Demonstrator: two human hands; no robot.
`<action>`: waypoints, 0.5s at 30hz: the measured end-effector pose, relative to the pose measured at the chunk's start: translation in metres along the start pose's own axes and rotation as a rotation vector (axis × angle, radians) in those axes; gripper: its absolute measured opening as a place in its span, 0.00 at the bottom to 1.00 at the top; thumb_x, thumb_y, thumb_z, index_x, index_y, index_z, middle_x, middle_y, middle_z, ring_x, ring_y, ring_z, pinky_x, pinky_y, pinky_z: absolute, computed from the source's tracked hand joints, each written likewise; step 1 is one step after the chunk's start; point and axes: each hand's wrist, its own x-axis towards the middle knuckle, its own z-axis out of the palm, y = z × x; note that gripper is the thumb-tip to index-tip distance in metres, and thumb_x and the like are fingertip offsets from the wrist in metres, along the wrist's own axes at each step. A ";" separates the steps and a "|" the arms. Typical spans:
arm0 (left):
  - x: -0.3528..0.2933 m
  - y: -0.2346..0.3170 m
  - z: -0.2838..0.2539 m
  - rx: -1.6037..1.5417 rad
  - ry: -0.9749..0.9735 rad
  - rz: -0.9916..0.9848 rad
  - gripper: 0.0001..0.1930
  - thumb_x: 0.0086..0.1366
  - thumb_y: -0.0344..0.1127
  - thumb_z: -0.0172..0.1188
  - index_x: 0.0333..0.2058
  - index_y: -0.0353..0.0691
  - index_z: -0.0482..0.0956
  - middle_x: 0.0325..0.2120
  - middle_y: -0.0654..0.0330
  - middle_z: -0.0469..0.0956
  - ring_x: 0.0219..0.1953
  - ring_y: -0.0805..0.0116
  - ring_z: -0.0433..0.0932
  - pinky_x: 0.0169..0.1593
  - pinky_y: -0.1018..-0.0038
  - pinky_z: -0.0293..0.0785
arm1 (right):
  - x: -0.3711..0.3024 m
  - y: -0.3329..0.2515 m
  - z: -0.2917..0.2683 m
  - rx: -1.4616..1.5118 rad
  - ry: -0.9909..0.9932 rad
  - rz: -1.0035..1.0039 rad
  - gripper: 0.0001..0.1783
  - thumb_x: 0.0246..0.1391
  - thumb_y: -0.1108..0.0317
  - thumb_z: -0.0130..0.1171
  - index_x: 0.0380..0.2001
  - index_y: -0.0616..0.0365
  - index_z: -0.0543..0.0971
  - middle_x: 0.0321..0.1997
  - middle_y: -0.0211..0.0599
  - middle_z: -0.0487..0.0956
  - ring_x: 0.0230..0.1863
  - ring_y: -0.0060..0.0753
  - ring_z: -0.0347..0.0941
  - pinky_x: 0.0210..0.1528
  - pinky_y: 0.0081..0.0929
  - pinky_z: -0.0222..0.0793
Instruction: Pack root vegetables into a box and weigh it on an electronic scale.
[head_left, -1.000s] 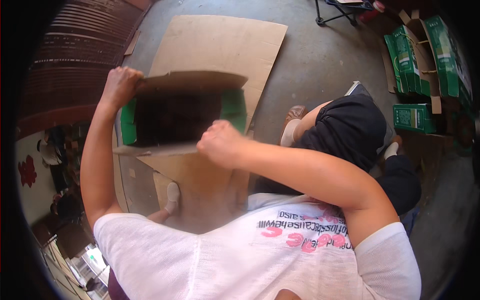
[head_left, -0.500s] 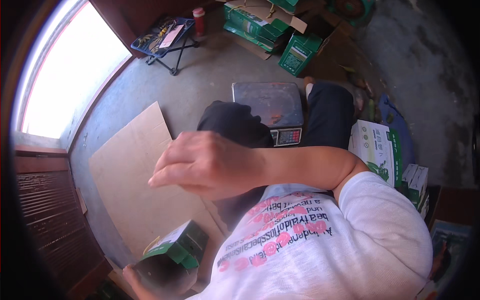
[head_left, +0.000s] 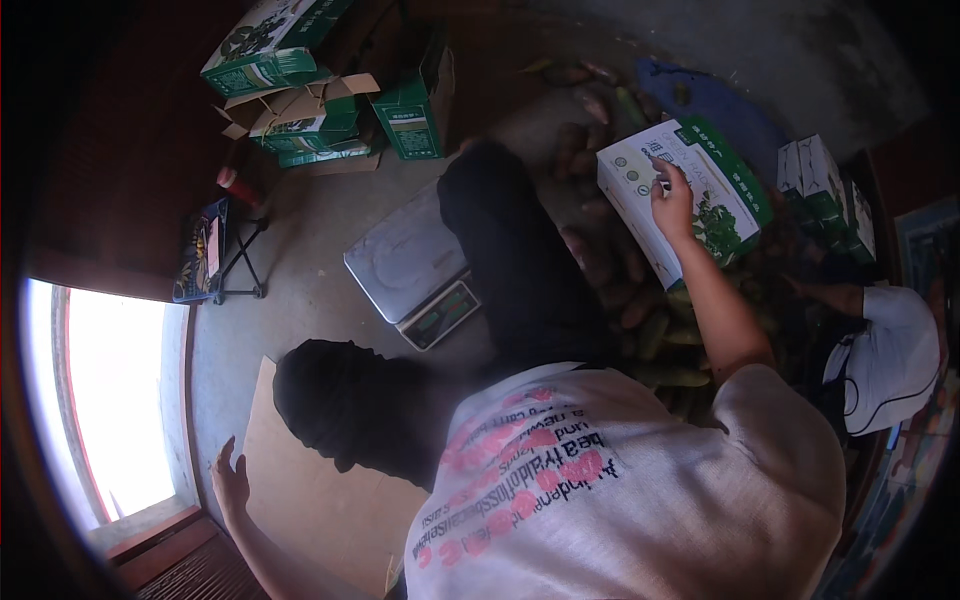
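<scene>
While the left hand (head_left: 231, 478) hangs out to the side with its fingers spread and nothing in it, the right hand (head_left: 673, 205) is held out over the white and green carton (head_left: 640, 210). That right hand is partly open, with the fingers a bit bent and apart. It does not have hold of the box, and I cannot tell if the fingertips touch the top or are just above it. The carton lies to the right of the person's right leg (head_left: 520, 250), beside a heap of long green vegetables (head_left: 655, 335). I cannot see if anything is inside it.

It looks like the step in hand is getting to this box. To take it, the right fingers would have to go around an edge, as the flat top gives little to pinch. The left hand is far from it, so a two-handed lift would need that hand brought across. The digital scale (head_left: 395, 265) sits between the legs with nothing on its plate, so a box moved that way must clear the right leg.
</scene>
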 end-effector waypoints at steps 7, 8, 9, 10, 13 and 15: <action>0.107 0.181 -0.036 -0.143 0.034 0.335 0.22 0.68 0.29 0.60 0.61 0.42 0.75 0.55 0.43 0.79 0.58 0.46 0.78 0.61 0.57 0.74 | 0.001 0.202 -0.076 -0.468 0.414 0.643 0.32 0.48 0.68 0.64 0.59 0.59 0.73 0.57 0.56 0.76 0.61 0.57 0.72 0.64 0.47 0.68; 0.119 0.200 -0.033 -0.171 0.005 0.358 0.23 0.68 0.30 0.62 0.61 0.42 0.75 0.54 0.44 0.79 0.58 0.46 0.78 0.61 0.58 0.74 | 0.001 0.235 -0.093 -0.531 0.435 0.781 0.34 0.47 0.63 0.64 0.60 0.59 0.73 0.58 0.56 0.75 0.61 0.58 0.71 0.65 0.48 0.67; 0.135 0.217 -0.024 -0.213 -0.026 0.388 0.23 0.67 0.30 0.63 0.61 0.43 0.76 0.54 0.44 0.80 0.58 0.47 0.78 0.60 0.58 0.75 | 0.002 0.274 -0.120 -0.604 0.463 0.911 0.36 0.47 0.57 0.65 0.60 0.58 0.72 0.59 0.55 0.75 0.62 0.59 0.71 0.66 0.48 0.66; 0.146 0.233 -0.013 -0.259 -0.051 0.399 0.24 0.67 0.31 0.63 0.61 0.43 0.76 0.54 0.44 0.80 0.58 0.48 0.79 0.60 0.59 0.75 | 0.001 0.309 -0.150 -0.696 0.463 0.993 0.37 0.44 0.48 0.66 0.57 0.54 0.77 0.59 0.56 0.77 0.61 0.56 0.74 0.65 0.46 0.69; 0.138 0.242 -0.022 -0.222 -0.053 0.386 0.24 0.67 0.34 0.65 0.62 0.45 0.76 0.52 0.46 0.81 0.55 0.51 0.81 0.57 0.62 0.77 | -0.003 0.364 -0.149 -0.300 0.463 1.259 0.49 0.36 0.53 0.76 0.60 0.69 0.69 0.60 0.54 0.77 0.60 0.51 0.75 0.63 0.40 0.70; 0.148 0.250 -0.007 -0.262 -0.103 0.335 0.24 0.67 0.35 0.66 0.61 0.46 0.76 0.52 0.46 0.82 0.53 0.52 0.82 0.54 0.62 0.78 | 0.010 0.398 -0.183 0.158 0.675 1.135 0.41 0.42 0.61 0.74 0.56 0.74 0.72 0.56 0.47 0.79 0.52 0.43 0.78 0.55 0.42 0.74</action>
